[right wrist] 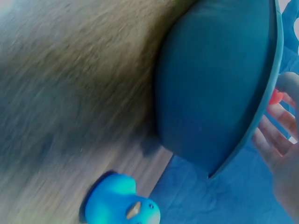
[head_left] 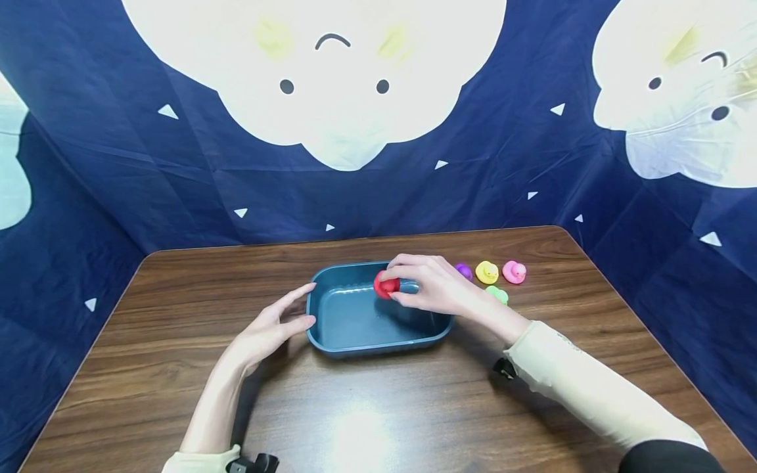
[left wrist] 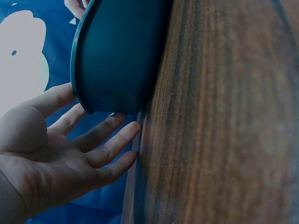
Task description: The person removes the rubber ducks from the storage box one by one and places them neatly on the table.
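A dark teal plastic basin (head_left: 349, 325) sits on the table. My left hand (head_left: 266, 334) is at its left end; in the left wrist view the spread fingers of that hand (left wrist: 60, 144) touch the basin's rim and end wall (left wrist: 117, 70). Over the basin's right half, my right hand (head_left: 434, 284) pinches a red rubber duck (head_left: 386, 286) between thumb and fingers. The right wrist view shows only a bit of red (right wrist: 276, 96) at those fingers, past the basin's side (right wrist: 215, 88).
Right of the basin stand a purple duck (head_left: 464, 270), a yellow duck (head_left: 487, 272), a pink duck (head_left: 514, 272) and a green duck (head_left: 498, 293), partly behind my right arm. Wood-grain table (head_left: 177, 315) surrounds the basin. A blue cloth (head_left: 195, 190) with cloud faces hangs behind.
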{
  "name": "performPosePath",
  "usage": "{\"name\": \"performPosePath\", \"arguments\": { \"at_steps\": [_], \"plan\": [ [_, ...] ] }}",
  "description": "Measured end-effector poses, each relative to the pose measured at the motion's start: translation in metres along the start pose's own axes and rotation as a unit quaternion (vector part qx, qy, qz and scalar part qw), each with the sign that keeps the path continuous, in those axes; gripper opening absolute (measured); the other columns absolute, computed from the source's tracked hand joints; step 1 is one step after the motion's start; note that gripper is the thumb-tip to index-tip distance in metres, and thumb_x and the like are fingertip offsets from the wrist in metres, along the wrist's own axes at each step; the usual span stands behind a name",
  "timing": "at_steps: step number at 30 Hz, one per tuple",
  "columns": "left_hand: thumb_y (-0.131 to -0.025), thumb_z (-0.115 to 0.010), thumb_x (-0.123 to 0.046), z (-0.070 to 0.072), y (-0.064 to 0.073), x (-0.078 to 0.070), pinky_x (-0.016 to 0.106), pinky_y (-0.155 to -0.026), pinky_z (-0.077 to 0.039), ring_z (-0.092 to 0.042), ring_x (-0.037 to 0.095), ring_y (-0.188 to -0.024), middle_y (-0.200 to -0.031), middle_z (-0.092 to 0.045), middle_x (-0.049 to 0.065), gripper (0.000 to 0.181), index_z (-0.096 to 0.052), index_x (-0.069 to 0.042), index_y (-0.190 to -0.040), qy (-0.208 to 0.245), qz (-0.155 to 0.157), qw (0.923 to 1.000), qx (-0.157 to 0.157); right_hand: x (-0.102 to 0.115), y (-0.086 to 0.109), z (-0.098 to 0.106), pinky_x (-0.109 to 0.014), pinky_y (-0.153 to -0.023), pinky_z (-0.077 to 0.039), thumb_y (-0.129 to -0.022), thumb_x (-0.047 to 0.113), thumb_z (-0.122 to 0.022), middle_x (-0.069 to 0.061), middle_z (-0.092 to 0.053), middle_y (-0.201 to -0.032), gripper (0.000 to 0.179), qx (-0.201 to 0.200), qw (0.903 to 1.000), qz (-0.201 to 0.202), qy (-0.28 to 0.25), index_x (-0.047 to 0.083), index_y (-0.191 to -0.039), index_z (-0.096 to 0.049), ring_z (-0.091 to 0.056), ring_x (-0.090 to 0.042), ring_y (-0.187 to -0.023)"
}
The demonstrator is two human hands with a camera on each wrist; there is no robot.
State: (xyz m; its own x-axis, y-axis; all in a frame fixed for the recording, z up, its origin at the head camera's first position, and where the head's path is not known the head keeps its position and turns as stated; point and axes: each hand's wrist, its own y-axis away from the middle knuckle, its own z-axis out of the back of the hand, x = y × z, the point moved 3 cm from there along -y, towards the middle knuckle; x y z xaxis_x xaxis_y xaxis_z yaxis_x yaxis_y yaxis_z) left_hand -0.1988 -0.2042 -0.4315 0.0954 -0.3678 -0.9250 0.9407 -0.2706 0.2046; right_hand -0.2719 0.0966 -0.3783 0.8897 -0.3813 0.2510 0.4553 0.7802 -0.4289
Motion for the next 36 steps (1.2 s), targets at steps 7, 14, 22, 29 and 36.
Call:
{"name": "performPosePath", "arguments": {
  "at_steps": [7, 14, 22, 29, 36],
  "plan": [
    [-0.102, -0.063, -0.023, 0.0, 0.0, -0.001, 0.059, -0.122, -0.034, -0.045, 0.041, -0.146, -0.16, -0.042, 0.021, 0.069, -0.031, -0.022, -0.163, -0.002, 0.003, 1.0, -0.001, -0.004, 0.008, 0.011, -0.027, -0.076, -0.058, -0.088, 0.021, -0.08, 0.005, -0.071, -0.109, 0.029, 0.011, 0.9994, -0.032, 0.005, 0.021, -0.117, -0.077, -0.067, -0.011, -0.09],
    [-0.102, -0.063, -0.025, 0.0, 0.001, -0.001, 0.059, -0.122, -0.034, -0.044, 0.041, -0.147, -0.161, -0.041, 0.021, 0.069, -0.031, -0.024, -0.163, -0.005, 0.006, 1.0, -0.002, -0.008, 0.014, 0.015, -0.028, -0.077, -0.057, -0.087, 0.019, -0.08, 0.005, -0.071, -0.108, 0.029, 0.012, 0.9988, -0.046, 0.013, 0.021, -0.116, -0.077, -0.066, -0.009, -0.09],
    [-0.103, -0.063, -0.025, 0.001, 0.0, -0.001, 0.059, -0.122, -0.034, -0.044, 0.041, -0.147, -0.161, -0.041, 0.021, 0.069, -0.03, -0.023, -0.163, -0.005, 0.007, 1.0, 0.003, -0.01, 0.022, 0.023, -0.027, -0.074, -0.058, -0.087, 0.023, -0.081, 0.006, -0.071, -0.109, 0.029, 0.005, 0.9981, -0.058, 0.021, 0.023, -0.115, -0.077, -0.067, -0.008, -0.09],
    [-0.103, -0.062, -0.027, 0.0, 0.0, -0.001, 0.06, -0.122, -0.034, -0.043, 0.042, -0.148, -0.162, -0.038, 0.021, 0.069, -0.029, -0.024, -0.163, -0.009, 0.013, 0.9999, 0.003, -0.014, 0.029, 0.03, -0.022, -0.059, -0.049, -0.088, 0.023, -0.081, 0.004, -0.072, -0.112, 0.03, 0.002, 0.9979, -0.063, 0.016, 0.022, -0.117, -0.076, -0.063, -0.009, -0.076],
    [-0.103, -0.062, -0.026, 0.0, 0.0, -0.002, 0.061, -0.122, -0.034, -0.043, 0.042, -0.148, -0.162, -0.038, 0.022, 0.069, -0.028, -0.023, -0.164, -0.01, 0.013, 0.9999, 0.004, -0.017, 0.035, 0.038, -0.019, -0.056, -0.044, -0.088, 0.022, -0.08, 0.008, -0.07, -0.111, 0.028, -0.003, 0.9973, -0.067, 0.03, 0.023, -0.115, -0.076, -0.056, -0.007, -0.064]
  ]
}}
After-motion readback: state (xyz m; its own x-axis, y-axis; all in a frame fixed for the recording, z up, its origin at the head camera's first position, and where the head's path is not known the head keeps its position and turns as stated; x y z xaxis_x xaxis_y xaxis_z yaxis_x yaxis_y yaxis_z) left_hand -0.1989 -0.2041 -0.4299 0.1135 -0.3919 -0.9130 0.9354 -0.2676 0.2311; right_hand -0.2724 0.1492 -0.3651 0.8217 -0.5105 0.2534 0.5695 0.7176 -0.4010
